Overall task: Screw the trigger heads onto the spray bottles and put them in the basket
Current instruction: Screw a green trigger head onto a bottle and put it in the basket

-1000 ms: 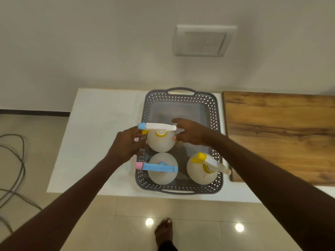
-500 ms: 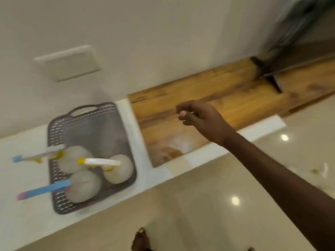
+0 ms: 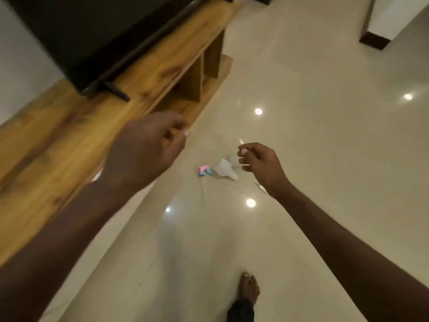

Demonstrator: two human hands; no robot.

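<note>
A translucent white spray bottle [image 3: 223,169] lies on its side on the glossy floor, its neck pointing right. Just left of it lies a pink and blue trigger head [image 3: 203,170], apart from the bottle. My left hand [image 3: 148,147] hovers blurred above the edge of the wooden unit, fingers loosely curled and holding nothing. My right hand [image 3: 261,163] hangs in the air over the bottle's right end, fingers loosely curled and empty. The basket is out of view.
A long wooden TV unit [image 3: 46,135] with open shelf compartments [image 3: 185,84] runs along the left, with a dark screen [image 3: 92,36] standing on it. Beige tiled floor [image 3: 325,159] fills the right. My bare foot [image 3: 249,289] is at the bottom. A wall corner [image 3: 373,40] stands top right.
The view has swung right, away from the basket and white counter, to the floor. My left hand has come back into view, and both hands now reach toward the bottle on the floor.
</note>
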